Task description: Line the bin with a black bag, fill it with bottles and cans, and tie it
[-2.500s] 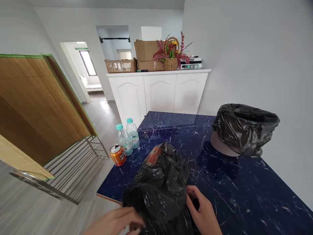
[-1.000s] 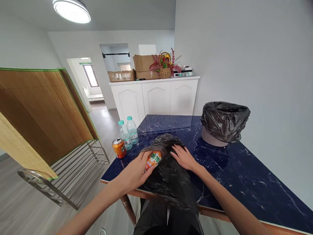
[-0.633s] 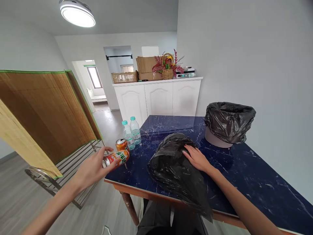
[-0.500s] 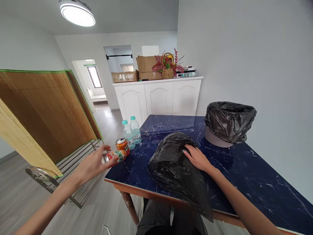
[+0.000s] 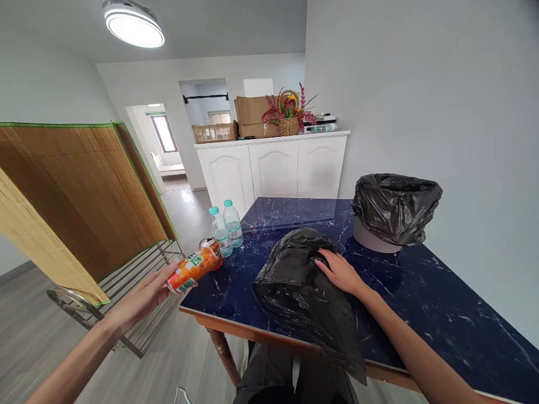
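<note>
My left hand (image 5: 158, 285) holds an orange and white can (image 5: 193, 269) by its lower end, tilted on its side at the table's left edge. Right behind it stands an orange can (image 5: 216, 252), partly hidden. Two clear bottles with teal caps, one nearer (image 5: 221, 233) and one farther (image 5: 233, 224), stand beside the cans. My right hand (image 5: 342, 273) lies with its fingers spread on a crumpled black plastic bag (image 5: 298, 280), which hangs over the front edge of the table.
A bin lined with a black bag (image 5: 396, 210) stands on the blue marbled table (image 5: 442, 320) at the right. A metal rack with a bamboo mat (image 5: 84, 196) is at the left. Behind is a white cabinet (image 5: 273, 168) with cardboard boxes and a flower basket (image 5: 288, 126).
The can in my left hand has turned and lifted, its nearer end swinging toward me. My left hand has moved slightly back to the left. My right hand and the bag are nearly unchanged.
</note>
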The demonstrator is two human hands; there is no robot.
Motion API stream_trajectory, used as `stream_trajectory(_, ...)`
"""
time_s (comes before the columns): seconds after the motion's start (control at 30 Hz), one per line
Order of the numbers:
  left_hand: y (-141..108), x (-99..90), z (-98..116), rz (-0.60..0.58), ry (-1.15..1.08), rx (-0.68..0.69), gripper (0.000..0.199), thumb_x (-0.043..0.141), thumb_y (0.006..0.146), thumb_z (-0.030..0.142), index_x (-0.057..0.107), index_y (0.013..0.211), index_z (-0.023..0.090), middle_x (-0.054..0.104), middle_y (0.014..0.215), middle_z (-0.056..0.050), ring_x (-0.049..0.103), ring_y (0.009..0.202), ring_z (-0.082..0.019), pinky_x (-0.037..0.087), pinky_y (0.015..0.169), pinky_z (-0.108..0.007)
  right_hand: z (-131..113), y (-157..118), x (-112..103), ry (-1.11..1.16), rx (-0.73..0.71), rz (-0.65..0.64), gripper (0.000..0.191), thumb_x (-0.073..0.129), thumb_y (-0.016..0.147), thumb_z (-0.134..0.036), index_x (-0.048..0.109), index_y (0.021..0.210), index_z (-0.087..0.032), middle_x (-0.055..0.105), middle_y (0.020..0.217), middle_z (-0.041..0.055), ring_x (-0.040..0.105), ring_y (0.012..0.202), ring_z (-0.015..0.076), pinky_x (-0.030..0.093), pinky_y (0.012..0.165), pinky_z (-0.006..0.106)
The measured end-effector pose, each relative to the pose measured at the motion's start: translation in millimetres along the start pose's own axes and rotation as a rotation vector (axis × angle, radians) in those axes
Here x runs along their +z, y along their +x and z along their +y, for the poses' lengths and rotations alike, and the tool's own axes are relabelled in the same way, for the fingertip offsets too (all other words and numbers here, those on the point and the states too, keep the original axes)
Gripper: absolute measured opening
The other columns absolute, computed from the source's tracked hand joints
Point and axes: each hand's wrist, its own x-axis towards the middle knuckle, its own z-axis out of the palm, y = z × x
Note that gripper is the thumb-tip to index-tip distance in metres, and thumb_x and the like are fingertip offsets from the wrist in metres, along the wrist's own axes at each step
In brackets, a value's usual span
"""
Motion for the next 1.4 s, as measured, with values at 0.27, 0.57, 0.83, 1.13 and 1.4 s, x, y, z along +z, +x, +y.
stream_trajectory(0.27,-18.3,13.4,-22.8,-0.071,-0.633,-0.268,0.068,0.080,0.075,0.068,0.073,0.125,0.023,0.079,0.124,-0.010,0.068,0.132,-0.038,0.054,0.111,-0.056,0.7,-0.5,1.3,0.002,-0.003,0.011,0.067,0.029,0.109,-0.064,0.051,0.157,-0.023,0.055,0.162,0.0128,0.048,0.152,0.0318,0.033,0.128,0.056)
stream_trajectory(0.57,-14.4,31.0,-42.1,0.017,-0.460,-0.067,0.071,0.097,0.061,0.056,0.075,0.119,0.020,0.080,0.124,-0.014,0.070,0.125,-0.040,0.057,0.110,-0.050,-0.7,-1.8,-0.6,-0.001,-0.005,0.007,0.071,0.026,0.108,-0.067,0.050,0.158,-0.023,0.054,0.162,0.0124,0.049,0.151,0.0321,0.034,0.128,0.054)
stream_trajectory(0.83,11.7,49.6,-73.9,0.177,-0.204,0.046,0.084,0.096,0.063,0.057,0.059,0.129,0.020,0.074,0.133,-0.014,0.076,0.112,-0.031,0.060,0.102,-0.044,-3.8,-3.8,-2.6,0.025,-0.002,0.024,0.071,0.026,0.107,-0.069,0.052,0.157,-0.024,0.057,0.160,0.0130,0.051,0.150,0.0339,0.034,0.127,0.057)
stream_trajectory(1.13,32.8,71.2,-92.2,0.281,-0.028,0.086,0.086,0.092,0.063,0.060,0.051,0.128,0.020,0.069,0.131,-0.014,0.071,0.118,-0.033,0.057,0.104,-0.051,-46.0,-20.4,-35.1,0.104,-0.023,0.128,0.064,0.033,0.109,-0.063,0.049,0.155,-0.022,0.054,0.161,0.0145,0.046,0.153,0.0316,0.037,0.126,0.054)
stream_trajectory(1.4,-5.2,76.8,-83.2,0.641,0.431,0.498,0.087,0.081,0.078,0.059,0.043,0.141,0.014,0.048,0.142,-0.021,0.044,0.144,-0.043,0.038,0.121,-0.064,-123.7,-106.0,-60.2,0.039,-0.165,0.153,0.059,0.065,0.099,-0.054,0.051,0.151,-0.031,0.063,0.146,0.0116,0.061,0.134,0.0352,0.052,0.109,0.056)
